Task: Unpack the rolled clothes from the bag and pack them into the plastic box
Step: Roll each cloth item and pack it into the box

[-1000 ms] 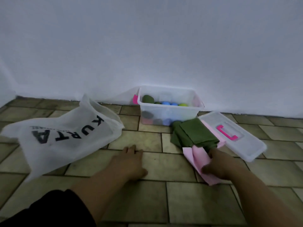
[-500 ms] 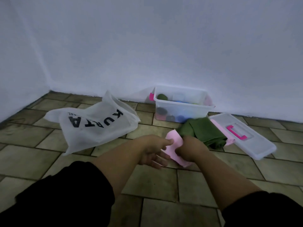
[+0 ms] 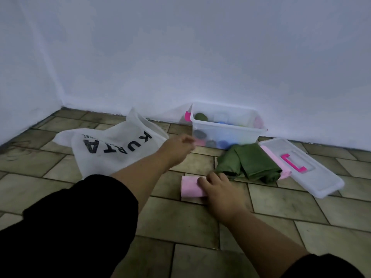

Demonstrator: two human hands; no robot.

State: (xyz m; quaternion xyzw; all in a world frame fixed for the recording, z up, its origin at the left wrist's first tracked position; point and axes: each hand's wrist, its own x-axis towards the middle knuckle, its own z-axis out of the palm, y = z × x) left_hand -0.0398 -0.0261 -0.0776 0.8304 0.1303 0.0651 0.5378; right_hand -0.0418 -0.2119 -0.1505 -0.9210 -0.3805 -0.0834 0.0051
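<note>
Wall (image 3: 180, 47): plain white, fills the upper half of the view and meets the floor in a corner at 9 o'clock.
Floor (image 3: 281, 207): dull greenish-brown tiles; everything lies on it.
Bag (image 3: 104, 155): white, printed KURTA in black, lying slack at 9 o'clock of the plastic box, its mouth towards the box.
Plastic box (image 3: 236, 133): clear, open, set against the wall at 12 o'clock of the person.
Lid (image 3: 313, 173): clear, flat on the floor at 4 o'clock of the box, pink handle (image 3: 294, 162) on top.
Green cloth (image 3: 253, 163): folded, lying just in front of the box and touching the lid's left edge, with pink fabric (image 3: 285, 171) showing beneath it.
Left hand (image 3: 178, 149): stretched out over the floor between bag and box, blurred; nothing shows in it, and I cannot tell how its fingers lie.
Right hand (image 3: 220, 189): on the floor at 7 o'clock of the green cloth, fingers bent over the right end of the pink roll, holding it.
Pink roll (image 3: 189, 186): lying sideways on the floor, outside the box, at 6 o'clock of it.
Rolled clothes (image 3: 200, 116): green, grey and blue rolls already inside the box.
</note>
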